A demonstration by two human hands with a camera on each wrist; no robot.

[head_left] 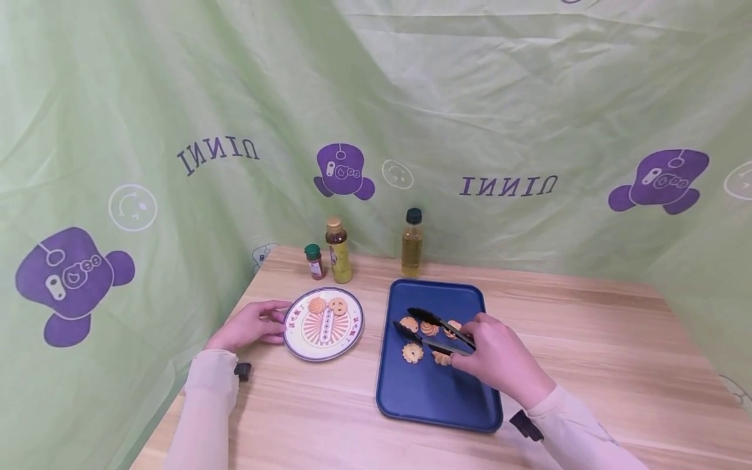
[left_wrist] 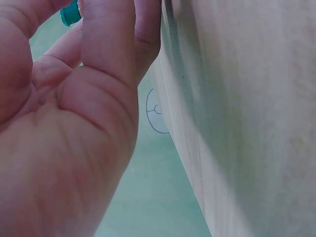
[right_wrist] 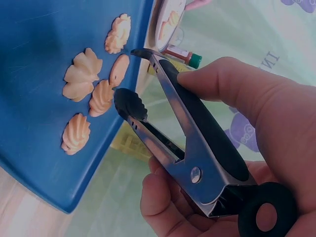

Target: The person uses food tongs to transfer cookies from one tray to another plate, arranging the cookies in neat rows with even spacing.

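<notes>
I see my right hand (head_left: 499, 359) gripping black tongs (head_left: 437, 329), fingers curled round the handles, tips apart over cookies (head_left: 412, 352) on a blue tray (head_left: 431, 398), centre-right of the wooden table (head_left: 587, 365). My left hand (head_left: 249, 326), fingers relaxed, touches the left rim of a round plate (head_left: 352, 326) w/ two cookies, left of the tray. Three bottles (head_left: 339, 251) stand at the far edge.
</notes>
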